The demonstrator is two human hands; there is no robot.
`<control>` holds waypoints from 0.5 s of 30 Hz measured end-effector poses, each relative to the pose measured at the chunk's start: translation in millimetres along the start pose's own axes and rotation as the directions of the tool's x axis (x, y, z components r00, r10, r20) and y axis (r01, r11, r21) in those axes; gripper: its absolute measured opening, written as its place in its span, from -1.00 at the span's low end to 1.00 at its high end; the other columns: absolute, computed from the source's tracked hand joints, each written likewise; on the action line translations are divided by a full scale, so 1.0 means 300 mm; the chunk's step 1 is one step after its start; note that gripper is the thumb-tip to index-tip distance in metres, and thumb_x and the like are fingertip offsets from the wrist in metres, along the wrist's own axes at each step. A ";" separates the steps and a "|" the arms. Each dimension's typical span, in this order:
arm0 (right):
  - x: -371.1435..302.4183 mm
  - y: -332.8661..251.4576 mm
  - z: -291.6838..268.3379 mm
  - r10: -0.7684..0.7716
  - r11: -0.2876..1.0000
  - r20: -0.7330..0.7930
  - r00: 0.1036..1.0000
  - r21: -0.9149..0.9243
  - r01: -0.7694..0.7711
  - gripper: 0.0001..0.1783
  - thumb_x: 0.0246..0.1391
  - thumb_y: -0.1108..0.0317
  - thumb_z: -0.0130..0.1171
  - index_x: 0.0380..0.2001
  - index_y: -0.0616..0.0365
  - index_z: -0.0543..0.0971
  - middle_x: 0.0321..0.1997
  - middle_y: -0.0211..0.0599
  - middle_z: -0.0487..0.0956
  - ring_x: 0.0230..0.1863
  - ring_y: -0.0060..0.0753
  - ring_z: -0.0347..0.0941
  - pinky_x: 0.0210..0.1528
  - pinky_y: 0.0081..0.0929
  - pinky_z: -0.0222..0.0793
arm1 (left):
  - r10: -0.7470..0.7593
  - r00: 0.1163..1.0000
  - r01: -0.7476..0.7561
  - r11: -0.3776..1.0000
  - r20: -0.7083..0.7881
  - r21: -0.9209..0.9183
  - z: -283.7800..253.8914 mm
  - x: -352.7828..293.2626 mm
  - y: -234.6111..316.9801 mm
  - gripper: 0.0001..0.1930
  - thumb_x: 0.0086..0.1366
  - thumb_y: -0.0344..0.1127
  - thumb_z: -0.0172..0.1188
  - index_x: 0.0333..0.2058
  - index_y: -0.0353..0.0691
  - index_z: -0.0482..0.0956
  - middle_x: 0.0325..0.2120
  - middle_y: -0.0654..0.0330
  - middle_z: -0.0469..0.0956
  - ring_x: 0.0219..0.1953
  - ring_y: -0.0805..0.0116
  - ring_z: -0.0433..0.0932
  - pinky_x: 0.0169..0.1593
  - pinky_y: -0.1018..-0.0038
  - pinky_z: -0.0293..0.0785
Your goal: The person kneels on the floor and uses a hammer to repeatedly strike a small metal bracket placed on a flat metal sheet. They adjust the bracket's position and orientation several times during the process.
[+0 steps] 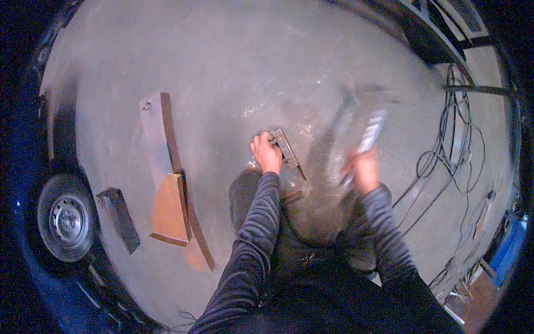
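Grey concrete floor (233,61) fills the workshop view, seen from above a crouching person. Fingers of the left hand (267,153) are curled down onto one end of a small rusty steel bracket (286,149) lying flat on the floor, pinning it. Fingers of the right hand (364,170) are wrapped tight round the handle of a hammer (371,131), raised and blurred. That bracket looks heavy, stiff and rough-edged; its outer end seems the safest hold. Further left lie a long curved steel plate (161,145), a dark block (119,217) and a vehicle wheel (67,218); cables (450,150) trail at right.
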State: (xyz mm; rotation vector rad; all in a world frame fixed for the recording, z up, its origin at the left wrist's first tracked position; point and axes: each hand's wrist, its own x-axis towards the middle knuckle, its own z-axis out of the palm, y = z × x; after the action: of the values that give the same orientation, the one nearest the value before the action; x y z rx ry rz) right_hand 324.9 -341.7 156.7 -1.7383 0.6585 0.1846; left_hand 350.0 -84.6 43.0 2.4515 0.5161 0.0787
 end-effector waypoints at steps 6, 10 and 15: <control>-0.085 -0.038 -0.063 0.586 0.791 0.387 0.712 -0.084 -0.606 -0.79 0.09 0.42 0.09 -0.21 0.17 0.36 -0.58 -0.47 0.35 -0.71 -0.59 0.27 -0.77 -0.53 0.27 | -0.055 0.998 0.056 0.998 -0.015 0.017 -0.014 -0.011 -0.070 -0.74 -0.07 -0.58 0.13 -0.34 -0.15 0.51 -0.27 0.06 0.49 -0.14 -0.08 0.39 -0.04 0.16 0.33; 0.025 -0.144 -0.168 0.400 0.916 0.125 0.908 -0.024 -0.400 -0.86 0.14 0.40 0.03 -0.27 0.14 0.32 -0.60 -0.43 0.36 -0.71 -0.56 0.29 -0.75 -0.51 0.28 | 0.016 1.000 -0.016 1.000 0.013 0.019 -0.016 -0.013 -0.061 -0.73 -0.10 -0.59 0.12 -0.35 -0.16 0.51 -0.29 0.06 0.48 -0.16 -0.08 0.39 -0.07 0.14 0.32; -0.030 -0.088 0.024 0.230 0.972 0.119 0.966 -0.083 -0.222 -0.69 0.15 0.39 0.03 -0.08 0.21 0.27 -0.61 -0.41 0.36 -0.68 -0.45 0.34 -0.72 -0.40 0.35 | 0.014 1.000 -0.014 0.999 0.010 0.034 -0.008 0.006 -0.019 -0.71 -0.12 -0.59 0.12 -0.35 -0.15 0.52 -0.29 0.07 0.48 -0.17 -0.06 0.40 -0.06 0.16 0.31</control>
State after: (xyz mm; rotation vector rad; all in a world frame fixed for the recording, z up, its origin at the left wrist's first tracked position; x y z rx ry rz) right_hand 332.7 -328.5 181.1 -1.6984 0.7626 0.4793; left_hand 349.3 -78.3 41.5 2.4873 0.5003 0.0646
